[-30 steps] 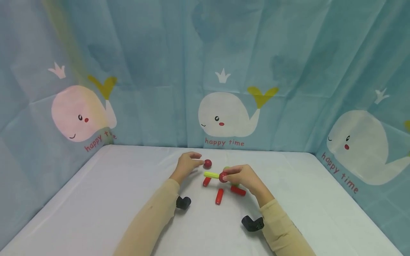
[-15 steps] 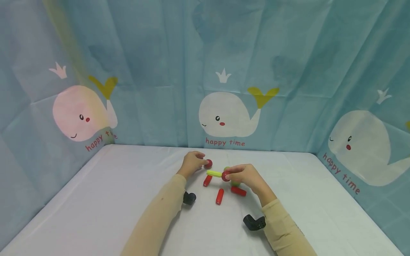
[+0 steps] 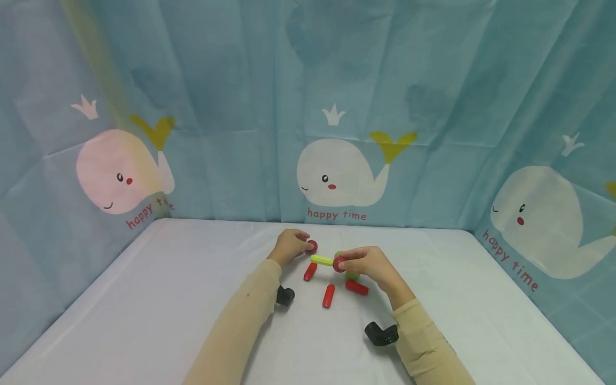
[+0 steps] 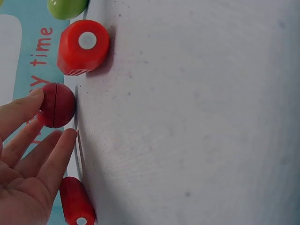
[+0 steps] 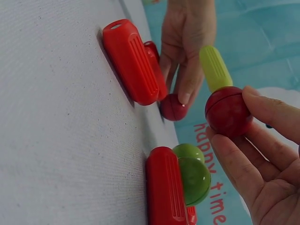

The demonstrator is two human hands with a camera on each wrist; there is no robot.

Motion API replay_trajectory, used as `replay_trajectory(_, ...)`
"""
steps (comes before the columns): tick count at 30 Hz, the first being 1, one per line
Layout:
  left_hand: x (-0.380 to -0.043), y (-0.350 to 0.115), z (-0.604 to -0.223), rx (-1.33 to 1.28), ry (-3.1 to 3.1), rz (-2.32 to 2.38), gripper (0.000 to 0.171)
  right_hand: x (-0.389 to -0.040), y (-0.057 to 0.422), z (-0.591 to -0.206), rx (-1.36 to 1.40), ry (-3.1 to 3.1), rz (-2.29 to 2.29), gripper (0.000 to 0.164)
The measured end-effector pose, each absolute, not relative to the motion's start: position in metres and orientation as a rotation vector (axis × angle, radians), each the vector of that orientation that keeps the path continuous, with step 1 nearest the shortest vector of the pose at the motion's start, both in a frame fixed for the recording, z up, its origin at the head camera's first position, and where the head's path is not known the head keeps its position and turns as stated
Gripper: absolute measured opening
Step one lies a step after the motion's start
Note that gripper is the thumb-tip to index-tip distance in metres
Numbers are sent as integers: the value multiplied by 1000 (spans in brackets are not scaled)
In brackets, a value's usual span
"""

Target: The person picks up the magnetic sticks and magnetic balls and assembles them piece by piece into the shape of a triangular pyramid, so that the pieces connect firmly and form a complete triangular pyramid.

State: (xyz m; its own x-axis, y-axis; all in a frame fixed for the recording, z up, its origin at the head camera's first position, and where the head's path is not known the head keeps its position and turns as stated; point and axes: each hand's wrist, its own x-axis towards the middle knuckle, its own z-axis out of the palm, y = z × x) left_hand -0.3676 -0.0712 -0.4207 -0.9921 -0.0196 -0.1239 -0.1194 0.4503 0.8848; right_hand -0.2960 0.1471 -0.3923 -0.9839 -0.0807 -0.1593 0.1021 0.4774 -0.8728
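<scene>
In the head view my right hand [image 3: 369, 267] pinches a dark red ball [image 3: 339, 264] between thumb and fingers. A yellow-green ridged stick [image 3: 321, 260] is joined to that ball and points left; the right wrist view shows the stick [image 5: 215, 68] end-on against the ball [image 5: 228, 112]. My left hand [image 3: 289, 246] pinches a second dark red ball [image 3: 313, 246] farther back. Seen from the left wrist, the thumb lies on this seamed ball [image 4: 57, 105] and a finger reaches behind it. Red ridged sticks [image 3: 329, 295] lie close in front of both hands.
More red sticks lie at the left [image 3: 310, 271] and right [image 3: 357, 287] of the middle one. Two green balls [image 5: 194, 180] sit beyond the right-hand stick, partly hidden by my right hand. The white table [image 3: 168, 299] ends at a blue whale-print curtain [image 3: 231, 160].
My left hand has moved right onto the rear red ball, and its fingers have closed on it. My right hand has shifted slightly right with its ball and yellow-green stick.
</scene>
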Motion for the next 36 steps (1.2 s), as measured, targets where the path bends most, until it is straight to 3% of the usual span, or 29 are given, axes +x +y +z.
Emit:
replay_trajectory(8,-364,-73,-420,-47,2630,1506,29,-298,148,-394,20,2552,-1496,33)
replay_trajectory(36,-313,-109,-417,-45,2486,1714,36,-296,146,-398,7,2519,-1539,32)
